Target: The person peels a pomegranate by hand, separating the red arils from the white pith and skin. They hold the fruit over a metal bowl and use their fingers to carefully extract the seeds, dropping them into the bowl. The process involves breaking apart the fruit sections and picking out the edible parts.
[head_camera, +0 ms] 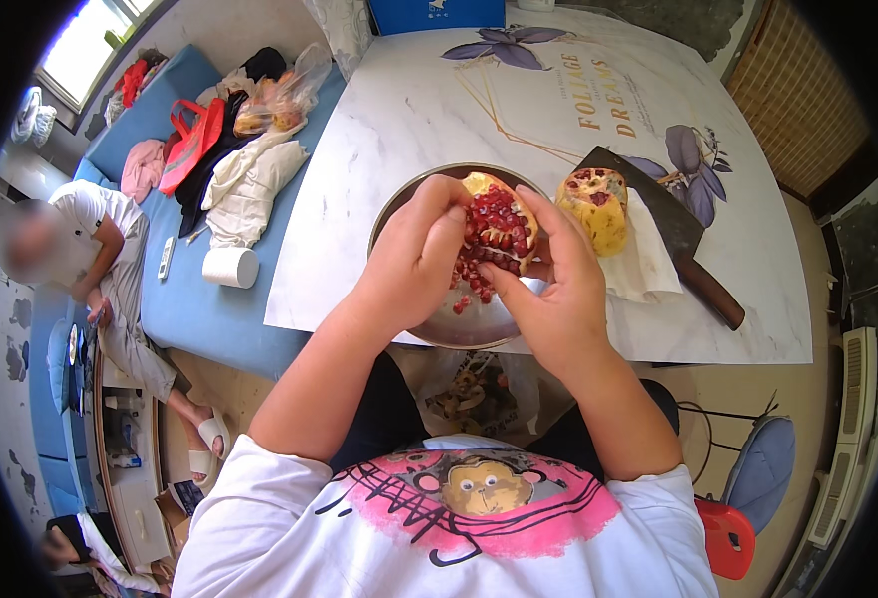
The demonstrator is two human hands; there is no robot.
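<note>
My left hand (pixel 422 250) and my right hand (pixel 555 280) hold an opened piece of pomegranate (pixel 500 224) between them, its red seeds facing up. The fingers of both hands rest on its rind and seeds. Beneath it is a round metal bowl (pixel 476 338); a few loose seeds (pixel 463 303) show just under the fruit, and the hands hide much of the bowl. To the right of my right hand, another cut pomegranate piece (pixel 605 217) stands on white paper (pixel 644 261). A cleaver (pixel 656 190) with a dark wooden handle lies beside it, partly on the paper.
The table (pixel 364 134) has a marbled cover and carries a blue box (pixel 437 15) at its far edge. A plastic bag of scraps (pixel 476 392) is below the near edge. On the left, a blue sofa (pixel 259 321) holds clothes and bags; a person (pixel 110 254) sits beyond.
</note>
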